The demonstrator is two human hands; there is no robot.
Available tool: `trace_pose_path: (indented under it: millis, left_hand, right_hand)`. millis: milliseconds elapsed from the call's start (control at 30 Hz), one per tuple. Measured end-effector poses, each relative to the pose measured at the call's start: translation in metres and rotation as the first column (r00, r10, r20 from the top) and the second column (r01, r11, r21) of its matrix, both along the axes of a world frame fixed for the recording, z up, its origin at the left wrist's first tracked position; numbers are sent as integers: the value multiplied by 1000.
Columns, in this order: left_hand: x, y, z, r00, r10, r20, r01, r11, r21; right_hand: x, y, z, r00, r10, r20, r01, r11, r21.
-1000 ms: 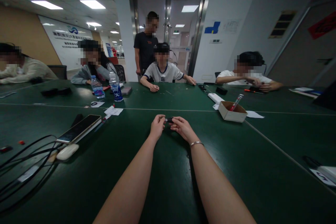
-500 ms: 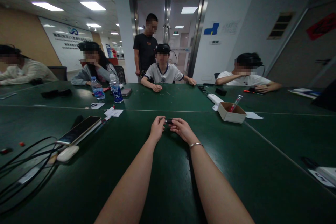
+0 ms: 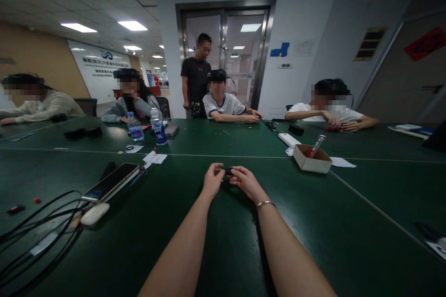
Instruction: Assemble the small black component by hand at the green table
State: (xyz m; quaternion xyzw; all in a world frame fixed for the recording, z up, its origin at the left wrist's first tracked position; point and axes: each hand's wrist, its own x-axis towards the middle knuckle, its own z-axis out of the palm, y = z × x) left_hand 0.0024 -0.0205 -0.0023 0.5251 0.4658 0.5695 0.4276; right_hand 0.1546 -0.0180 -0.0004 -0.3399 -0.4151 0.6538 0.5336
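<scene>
Over the green table (image 3: 174, 236), a small black stick-like object (image 3: 228, 171) is held between my two hands; it is too small to name its kind. My right hand (image 3: 245, 182), with a metal bracelet on its wrist, pinches it from the right between thumb and fingers. At its left end are the thumb and index finger of my left hand (image 3: 212, 181), bent toward each other. My fingertips cover both ends of the object.
Left lie a phone (image 3: 112, 182), a white mouse-shaped thing (image 3: 95, 214) and black cables (image 3: 66, 222). Two bottles (image 3: 159, 127) stand beyond. An open box (image 3: 312, 160) holding a tube is at right. Several people (image 3: 226, 102) are across the table.
The view has tilted up slightly. The object's pale left end, visible before, no longer shows. The person opposite has brought both hands together toward the right.
</scene>
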Motion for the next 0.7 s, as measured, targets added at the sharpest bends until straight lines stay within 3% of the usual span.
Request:
trace_pose_path:
  millis: [367, 700]
  left_hand:
    - [0, 1, 2, 998, -13, 55, 11, 1000, 23]
    - [-2, 3, -4, 999, -34, -41, 36, 998, 53]
  right_hand:
    - [0, -1, 1, 1000, 3, -5, -3, 1000, -4]
    - [1, -1, 1, 1000, 11, 2, -11, 1000, -3]
